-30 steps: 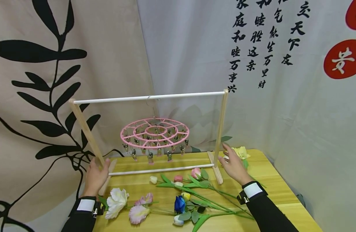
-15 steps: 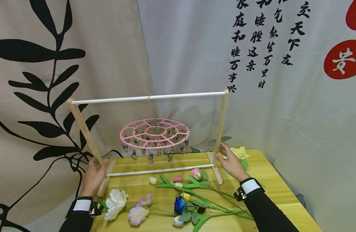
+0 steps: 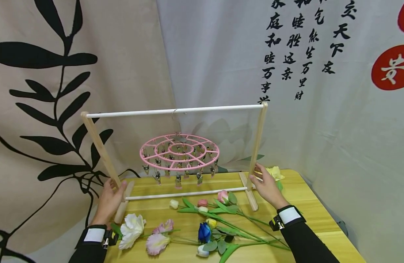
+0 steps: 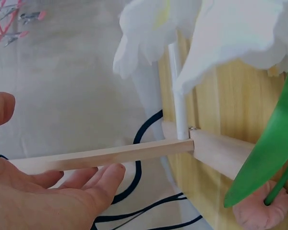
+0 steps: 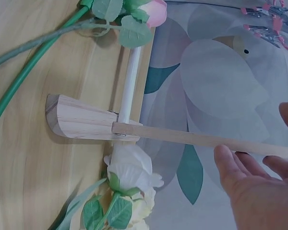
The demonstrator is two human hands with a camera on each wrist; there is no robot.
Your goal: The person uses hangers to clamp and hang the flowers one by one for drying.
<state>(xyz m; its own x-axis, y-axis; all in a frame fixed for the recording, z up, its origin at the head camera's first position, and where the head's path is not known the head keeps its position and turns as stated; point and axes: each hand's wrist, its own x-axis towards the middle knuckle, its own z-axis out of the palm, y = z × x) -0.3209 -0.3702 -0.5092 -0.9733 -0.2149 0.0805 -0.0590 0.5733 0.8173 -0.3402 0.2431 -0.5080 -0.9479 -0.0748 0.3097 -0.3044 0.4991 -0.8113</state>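
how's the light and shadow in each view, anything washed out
Head view: even light, table vivid yellow; left wrist view: duller, close white flower pale, little petal detail; right wrist view: also muted, faint shadow along the rack's wooden foot.

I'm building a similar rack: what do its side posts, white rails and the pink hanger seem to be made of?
Side posts: pale, matte wood, apparently unpainted, like the foot, where grain shows.
White rails: smooth and uniformly white; coated metal or plastic, I can't tell.
Pink hanger: probably moulded plastic, evenly coloured; its pink-tipped clips look metal, silvery and shiny.
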